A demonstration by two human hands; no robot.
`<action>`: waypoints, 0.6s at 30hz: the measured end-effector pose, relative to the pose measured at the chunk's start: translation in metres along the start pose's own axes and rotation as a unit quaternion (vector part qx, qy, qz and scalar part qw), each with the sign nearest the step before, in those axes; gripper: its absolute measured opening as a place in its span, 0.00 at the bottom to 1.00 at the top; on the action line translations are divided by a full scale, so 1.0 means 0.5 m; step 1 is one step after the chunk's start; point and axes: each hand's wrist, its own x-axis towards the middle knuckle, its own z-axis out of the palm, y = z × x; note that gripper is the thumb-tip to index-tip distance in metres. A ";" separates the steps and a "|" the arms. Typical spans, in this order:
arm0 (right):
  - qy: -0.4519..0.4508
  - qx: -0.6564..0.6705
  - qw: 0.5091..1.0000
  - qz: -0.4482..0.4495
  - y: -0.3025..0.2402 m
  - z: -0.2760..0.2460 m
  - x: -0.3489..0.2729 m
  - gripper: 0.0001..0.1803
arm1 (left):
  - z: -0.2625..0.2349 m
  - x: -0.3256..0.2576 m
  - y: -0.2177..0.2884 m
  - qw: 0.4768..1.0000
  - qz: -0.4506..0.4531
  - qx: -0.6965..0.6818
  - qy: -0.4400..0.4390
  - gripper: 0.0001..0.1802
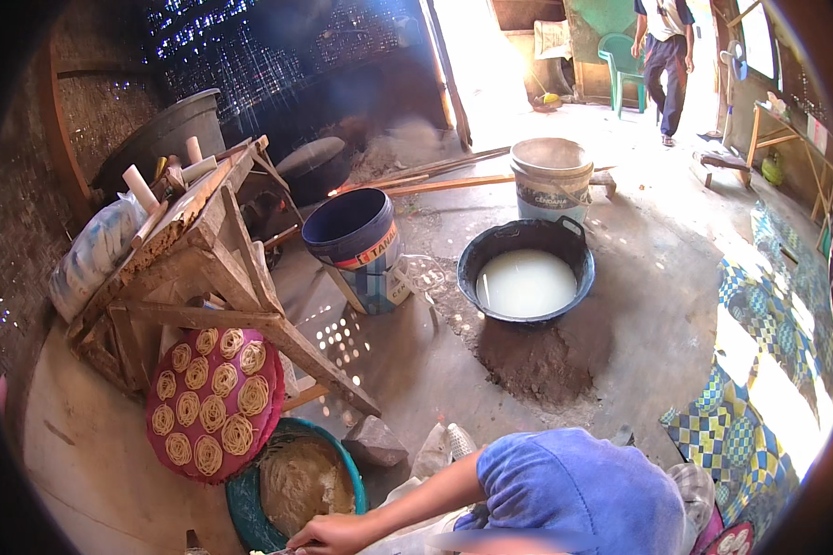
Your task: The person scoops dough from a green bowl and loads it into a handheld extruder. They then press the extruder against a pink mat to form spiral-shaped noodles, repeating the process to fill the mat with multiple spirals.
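My right arm, in a blue sleeve, crosses leftward along the bottom of the view. My right hand (pixel 331 534) has curled fingers at the lower edge; whatever they grip is mostly cut off. Just beyond the hand stands a teal basin (pixel 354 455) holding a beige, dough-like mass (pixel 301 479). Leaning against the basin's far left side is a round pink tray (pixel 267 433) with several coiled nests of pale noodle-like strands (pixel 211 413). My left hand is outside the view.
A rough wooden stand (pixel 227 264) rises left, with a grey stone (pixel 376 440) at its foot. Ahead are a blue bucket (pixel 350 219), a black basin (pixel 466 285) of milky liquid and a whitish bucket (pixel 551 168). A person (pixel 666 65) walks near the doorway. Patterned mats (pixel 740 435) lie right.
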 end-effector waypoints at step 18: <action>-0.037 -0.155 0.985 0.065 0.007 -0.057 0.017 0.18 | -0.139 -0.179 -0.132 0.974 -0.171 0.059 0.140 0.18</action>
